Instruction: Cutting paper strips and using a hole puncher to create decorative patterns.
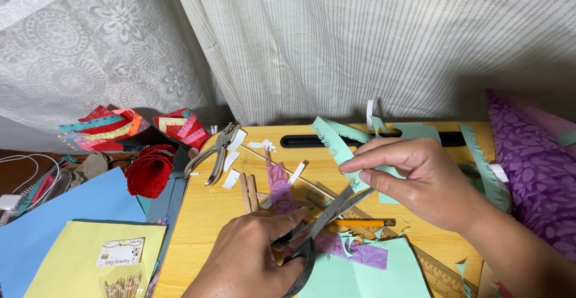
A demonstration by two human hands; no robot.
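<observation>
My left hand (246,259) grips the black handles of a pair of scissors (336,211), whose blades point up and right and are slightly apart. My right hand (420,181) pinches a mint green paper strip (336,142) with a fringed edge, holding it just above the blade tips. Both hands hover over a small yellow wooden table (204,214). A yellow pencil (366,222) lies under the blades. A mint green sheet (372,277) lies near the table's front edge, beside purple patterned paper (279,187).
A metal hole punch (217,151) and white paper scraps lie at the table's back left, with wooden sticks (248,191) nearby. A ruler (441,271) lies front right. Left of the table are blue (78,205) and yellow (66,256) sheets and a red paper flower (149,169). Purple cloth (534,166) lies right.
</observation>
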